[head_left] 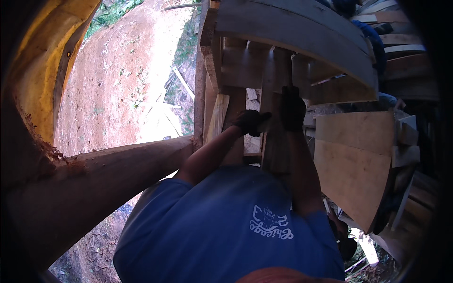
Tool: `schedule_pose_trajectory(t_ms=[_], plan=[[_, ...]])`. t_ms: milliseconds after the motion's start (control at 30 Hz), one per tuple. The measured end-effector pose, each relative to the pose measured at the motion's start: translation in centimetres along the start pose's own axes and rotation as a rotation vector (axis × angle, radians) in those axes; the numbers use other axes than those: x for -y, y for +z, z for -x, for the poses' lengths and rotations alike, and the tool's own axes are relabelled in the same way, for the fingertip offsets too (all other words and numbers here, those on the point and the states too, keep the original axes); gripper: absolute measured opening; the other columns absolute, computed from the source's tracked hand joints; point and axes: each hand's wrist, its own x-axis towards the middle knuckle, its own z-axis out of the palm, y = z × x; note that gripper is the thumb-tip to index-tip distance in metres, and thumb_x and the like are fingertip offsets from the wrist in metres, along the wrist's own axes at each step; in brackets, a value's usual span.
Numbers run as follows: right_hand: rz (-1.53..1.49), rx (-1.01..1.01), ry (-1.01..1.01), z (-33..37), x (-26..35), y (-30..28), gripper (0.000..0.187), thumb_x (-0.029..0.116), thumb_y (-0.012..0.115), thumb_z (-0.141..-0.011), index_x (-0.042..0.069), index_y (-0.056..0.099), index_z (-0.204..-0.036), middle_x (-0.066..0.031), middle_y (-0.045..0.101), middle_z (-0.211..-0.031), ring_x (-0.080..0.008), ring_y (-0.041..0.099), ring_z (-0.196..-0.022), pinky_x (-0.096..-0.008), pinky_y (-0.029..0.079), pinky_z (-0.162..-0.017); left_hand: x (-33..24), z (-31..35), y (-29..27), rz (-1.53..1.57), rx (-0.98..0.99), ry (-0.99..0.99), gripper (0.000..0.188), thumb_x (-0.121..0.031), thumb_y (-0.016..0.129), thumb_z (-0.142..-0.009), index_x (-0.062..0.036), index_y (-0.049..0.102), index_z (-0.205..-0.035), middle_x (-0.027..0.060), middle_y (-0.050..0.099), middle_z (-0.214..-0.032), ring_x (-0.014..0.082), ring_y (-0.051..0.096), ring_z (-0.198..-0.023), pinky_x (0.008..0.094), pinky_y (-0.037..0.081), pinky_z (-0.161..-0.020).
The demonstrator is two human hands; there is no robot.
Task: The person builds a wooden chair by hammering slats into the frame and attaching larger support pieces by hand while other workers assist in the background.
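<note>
My left hand [251,121], in a dark glove, is closed at the edge of an upright wooden plank [270,146], with the thumb laid across its face. To its right my right hand [292,109], also in a dark glove, is wrapped round a narrow dark bar or handle [289,70] that points away from me. Its far end is lost in shadow, so its kind is unclear. Both hands work inside a wooden frame of boards [292,21], below its wide curved-looking top board. Gaps between the boards let light through.
A thick wooden beam [118,165] crosses on the left. A pale wooden panel [354,160] stands at the right, beside stacked boards [406,66]. Another person's blue sleeve [373,42] shows at upper right. A yellow sheet [42,61] hangs over reddish ground [113,85].
</note>
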Motion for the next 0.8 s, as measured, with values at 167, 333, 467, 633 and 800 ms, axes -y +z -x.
schedule_pose_trajectory(t_ms=[167,333,467,633,800], plan=[[0.021,0.026,-0.019,-1.8,-1.6,1.0,0.032,0.041,0.050,-0.107,0.012,0.063,-0.103,-0.0178,0.071,-0.080,-0.0404,0.072,-0.083,-0.0532,0.057,-0.070,-0.3,-0.4,-0.8,-0.030,0.033,-0.036,0.100,-0.042,0.087,-0.069,-0.0235,0.043,-0.157,0.0201,0.069,-0.106,0.0416,0.070,-0.103,0.0528,0.053,-0.092],[-0.158,-0.084,0.129,-0.7,2.2,-4.1,0.032,0.041,0.055,-0.105,0.011,0.063,-0.095,-0.0152,0.073,-0.083,-0.0375,0.073,-0.079,-0.0512,0.058,-0.069,0.3,-0.2,0.3,0.019,0.031,-0.032,0.102,-0.042,0.088,-0.068,-0.0225,0.043,-0.157,0.0204,0.070,-0.105,0.0413,0.070,-0.101,0.0526,0.053,-0.090],[0.118,-0.326,-0.183,7.1,-0.7,-1.1,0.029,0.043,0.058,-0.103,0.017,0.065,-0.091,-0.0086,0.065,-0.068,-0.0278,0.069,-0.063,-0.0436,0.055,-0.054,0.0,0.2,0.5,0.029,0.021,-0.038,0.103,-0.042,0.089,-0.068,-0.0213,0.042,-0.157,0.0198,0.071,-0.104,0.0407,0.071,-0.099,0.0508,0.054,-0.088],[0.424,-0.299,-0.305,10.6,-3.6,0.6,0.032,0.048,0.056,-0.103,0.019,0.067,-0.102,-0.0034,0.061,-0.066,-0.0238,0.065,-0.055,-0.0416,0.051,-0.047,-0.5,-0.1,-0.3,-0.002,0.043,-0.037,0.102,-0.042,0.089,-0.069,-0.0200,0.042,-0.157,0.0195,0.071,-0.101,0.0395,0.072,-0.096,0.0490,0.055,-0.087],[0.145,-0.205,-0.064,11.1,-3.6,3.3,0.040,0.045,0.055,-0.103,0.011,0.066,-0.121,-0.0117,0.069,-0.099,-0.0297,0.070,-0.091,-0.0445,0.058,-0.080,-0.7,-0.3,0.3,-0.061,-0.012,-0.030,0.103,-0.042,0.089,-0.068,-0.0195,0.041,-0.156,0.0194,0.071,-0.099,0.0386,0.072,-0.096,0.0506,0.055,-0.086]])
